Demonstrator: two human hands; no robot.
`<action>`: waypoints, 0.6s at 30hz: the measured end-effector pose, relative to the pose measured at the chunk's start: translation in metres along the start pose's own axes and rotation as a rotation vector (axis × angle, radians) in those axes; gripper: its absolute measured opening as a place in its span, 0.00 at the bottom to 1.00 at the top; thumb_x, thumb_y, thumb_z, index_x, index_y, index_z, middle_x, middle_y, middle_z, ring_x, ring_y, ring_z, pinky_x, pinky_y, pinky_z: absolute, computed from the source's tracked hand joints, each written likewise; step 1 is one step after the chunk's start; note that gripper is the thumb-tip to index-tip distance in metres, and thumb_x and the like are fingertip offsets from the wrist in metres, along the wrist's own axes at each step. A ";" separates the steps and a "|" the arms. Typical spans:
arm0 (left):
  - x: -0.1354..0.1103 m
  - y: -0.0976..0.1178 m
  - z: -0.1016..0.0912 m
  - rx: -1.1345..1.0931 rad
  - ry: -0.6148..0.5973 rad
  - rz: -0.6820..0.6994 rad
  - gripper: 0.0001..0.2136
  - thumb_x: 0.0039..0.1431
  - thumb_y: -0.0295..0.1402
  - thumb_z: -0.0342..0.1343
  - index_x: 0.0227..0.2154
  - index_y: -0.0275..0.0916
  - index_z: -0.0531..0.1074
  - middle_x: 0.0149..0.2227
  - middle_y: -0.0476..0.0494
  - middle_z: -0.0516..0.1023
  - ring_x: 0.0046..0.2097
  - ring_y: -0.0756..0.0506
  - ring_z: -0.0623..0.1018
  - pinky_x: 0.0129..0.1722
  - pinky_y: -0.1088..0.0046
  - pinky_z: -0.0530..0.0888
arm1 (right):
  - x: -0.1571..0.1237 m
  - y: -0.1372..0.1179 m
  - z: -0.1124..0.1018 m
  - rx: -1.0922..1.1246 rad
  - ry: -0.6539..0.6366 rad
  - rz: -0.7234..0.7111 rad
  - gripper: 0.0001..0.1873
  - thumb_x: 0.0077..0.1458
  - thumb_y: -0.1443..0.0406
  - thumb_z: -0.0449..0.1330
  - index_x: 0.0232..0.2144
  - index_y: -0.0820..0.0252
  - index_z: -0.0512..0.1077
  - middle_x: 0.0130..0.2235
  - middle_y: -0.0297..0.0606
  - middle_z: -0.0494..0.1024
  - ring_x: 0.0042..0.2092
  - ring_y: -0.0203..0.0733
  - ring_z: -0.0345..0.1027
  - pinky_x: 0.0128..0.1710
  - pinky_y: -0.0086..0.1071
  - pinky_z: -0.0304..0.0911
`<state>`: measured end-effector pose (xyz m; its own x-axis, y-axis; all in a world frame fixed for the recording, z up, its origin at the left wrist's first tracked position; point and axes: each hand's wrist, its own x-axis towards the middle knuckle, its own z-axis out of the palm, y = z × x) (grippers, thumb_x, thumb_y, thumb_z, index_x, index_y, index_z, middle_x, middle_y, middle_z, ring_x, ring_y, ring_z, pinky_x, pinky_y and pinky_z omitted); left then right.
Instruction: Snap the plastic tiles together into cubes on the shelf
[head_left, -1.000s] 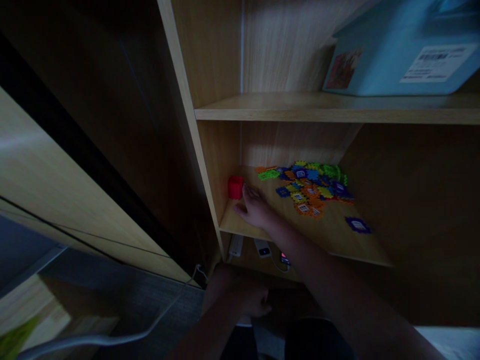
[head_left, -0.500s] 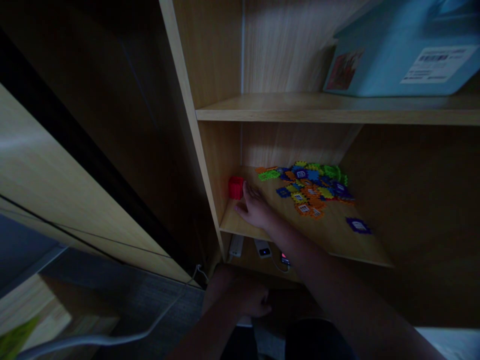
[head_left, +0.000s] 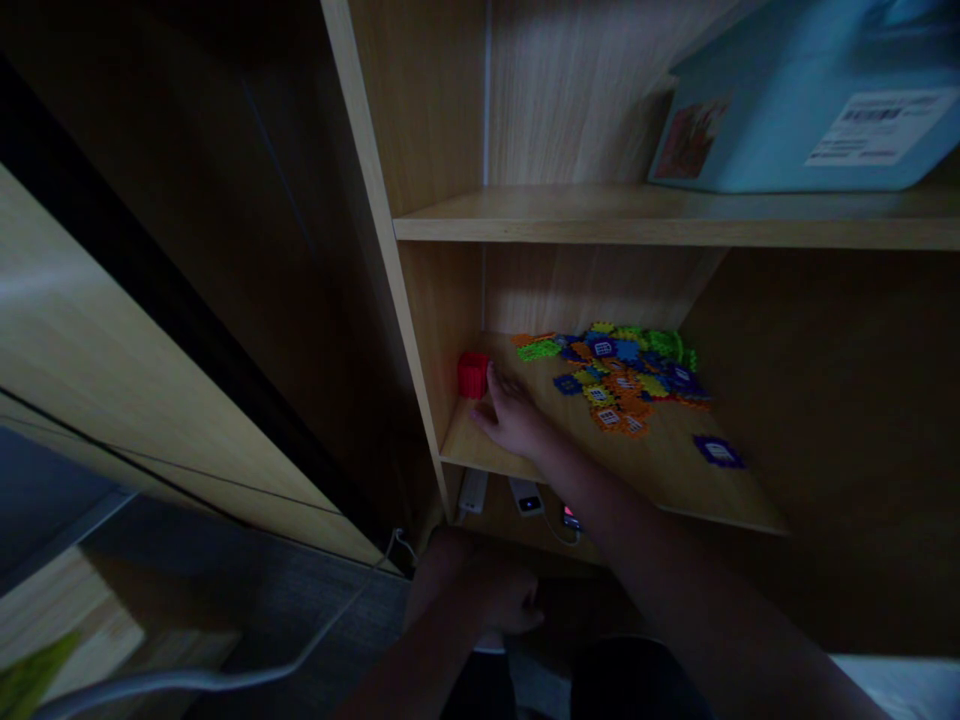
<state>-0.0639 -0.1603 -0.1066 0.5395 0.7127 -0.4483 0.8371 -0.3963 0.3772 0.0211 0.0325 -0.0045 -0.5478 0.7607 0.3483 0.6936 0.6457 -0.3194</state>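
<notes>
A small red cube (head_left: 473, 377), which looks put together from toothed plastic squares, stands in the left corner of the middle shelf. My right hand (head_left: 511, 415) is just to its right, thumb and fingers apart; the fingertips are at the cube's side, and I cannot tell whether they touch it. Right of that hand spreads a pile of toothed plastic building pieces (head_left: 622, 382) in orange, yellow, blue, purple and green. One purple piece (head_left: 718, 451) lies apart, nearer the shelf's front. Low down, my left hand (head_left: 511, 598) rests by my knee with its fingers curled in.
A light blue plastic bin (head_left: 780, 120) stands on the upper shelf (head_left: 570, 228). Below the middle shelf are a white power strip (head_left: 472, 492), a white device (head_left: 526, 497) and a phone (head_left: 570, 517) with a cable. A white cable (head_left: 300, 660) runs across the floor at left.
</notes>
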 end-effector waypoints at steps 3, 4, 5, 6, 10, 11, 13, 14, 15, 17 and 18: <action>0.000 0.000 -0.001 -0.001 -0.007 -0.012 0.15 0.61 0.50 0.61 0.39 0.46 0.85 0.40 0.41 0.88 0.40 0.38 0.85 0.41 0.64 0.77 | 0.000 0.001 0.000 -0.008 0.001 0.008 0.54 0.69 0.50 0.56 0.78 0.69 0.28 0.77 0.58 0.47 0.75 0.59 0.50 0.74 0.52 0.48; 0.000 0.000 0.000 -0.001 -0.006 -0.019 0.15 0.61 0.50 0.61 0.39 0.46 0.85 0.40 0.41 0.87 0.40 0.38 0.85 0.41 0.64 0.77 | 0.000 0.001 -0.001 -0.012 0.005 0.013 0.54 0.69 0.50 0.56 0.78 0.69 0.28 0.77 0.57 0.47 0.75 0.59 0.50 0.74 0.52 0.48; 0.001 -0.001 0.001 -0.004 -0.002 -0.023 0.15 0.61 0.49 0.61 0.38 0.46 0.85 0.40 0.41 0.87 0.40 0.38 0.85 0.41 0.64 0.77 | -0.001 0.001 -0.001 -0.017 0.008 0.017 0.54 0.69 0.50 0.56 0.78 0.69 0.29 0.78 0.57 0.46 0.75 0.59 0.50 0.74 0.51 0.48; 0.001 -0.001 0.002 -0.009 0.004 -0.026 0.14 0.61 0.49 0.62 0.39 0.46 0.85 0.40 0.42 0.87 0.40 0.38 0.85 0.42 0.65 0.77 | -0.001 0.001 -0.002 -0.022 0.013 0.019 0.53 0.69 0.50 0.55 0.78 0.70 0.30 0.78 0.57 0.46 0.75 0.59 0.50 0.74 0.51 0.48; 0.002 -0.003 0.003 -0.024 0.017 -0.022 0.13 0.61 0.47 0.62 0.40 0.46 0.85 0.41 0.43 0.88 0.40 0.40 0.85 0.41 0.67 0.77 | -0.006 -0.001 -0.006 -0.066 0.012 0.037 0.47 0.71 0.51 0.50 0.77 0.76 0.38 0.77 0.59 0.48 0.75 0.59 0.51 0.74 0.49 0.49; 0.001 -0.003 0.003 -0.016 0.016 -0.024 0.13 0.61 0.46 0.62 0.40 0.46 0.85 0.41 0.43 0.88 0.40 0.40 0.85 0.41 0.67 0.77 | -0.008 -0.002 -0.007 -0.087 0.008 0.050 0.45 0.72 0.51 0.49 0.77 0.77 0.41 0.77 0.59 0.50 0.75 0.59 0.52 0.74 0.49 0.49; 0.000 -0.002 0.001 0.009 0.026 -0.034 0.13 0.61 0.46 0.61 0.40 0.46 0.85 0.41 0.42 0.88 0.41 0.39 0.85 0.41 0.66 0.77 | -0.014 -0.004 -0.010 -0.132 -0.008 0.073 0.41 0.73 0.53 0.47 0.75 0.76 0.49 0.75 0.59 0.55 0.75 0.58 0.52 0.74 0.49 0.48; -0.001 -0.002 0.000 0.025 0.036 -0.046 0.14 0.61 0.47 0.60 0.40 0.47 0.86 0.40 0.42 0.88 0.41 0.39 0.85 0.42 0.65 0.77 | -0.018 -0.004 -0.012 -0.152 -0.019 0.077 0.38 0.73 0.54 0.47 0.74 0.76 0.54 0.74 0.59 0.58 0.75 0.57 0.53 0.75 0.49 0.47; -0.001 -0.002 0.000 0.043 0.046 -0.056 0.14 0.61 0.47 0.60 0.40 0.47 0.86 0.40 0.42 0.88 0.41 0.38 0.85 0.43 0.65 0.77 | -0.023 -0.004 -0.014 -0.168 -0.034 0.073 0.36 0.73 0.55 0.46 0.72 0.75 0.58 0.73 0.58 0.61 0.74 0.56 0.54 0.75 0.48 0.47; 0.000 -0.001 0.002 0.080 0.061 -0.070 0.13 0.62 0.47 0.60 0.38 0.48 0.86 0.39 0.43 0.88 0.42 0.38 0.85 0.45 0.65 0.77 | -0.035 -0.003 -0.019 -0.180 -0.063 0.052 0.33 0.74 0.56 0.46 0.69 0.74 0.65 0.71 0.57 0.65 0.74 0.55 0.56 0.75 0.47 0.46; 0.000 -0.002 0.004 0.092 0.067 -0.070 0.13 0.62 0.46 0.59 0.37 0.48 0.86 0.39 0.42 0.88 0.42 0.38 0.85 0.45 0.64 0.77 | -0.042 -0.001 -0.022 -0.179 -0.073 0.043 0.32 0.74 0.56 0.46 0.69 0.73 0.66 0.71 0.56 0.66 0.73 0.54 0.57 0.75 0.47 0.46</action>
<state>-0.0648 -0.1617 -0.1105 0.4748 0.7764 -0.4143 0.8789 -0.3937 0.2694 0.0538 -0.0019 0.0005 -0.5443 0.7941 0.2704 0.7855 0.5956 -0.1681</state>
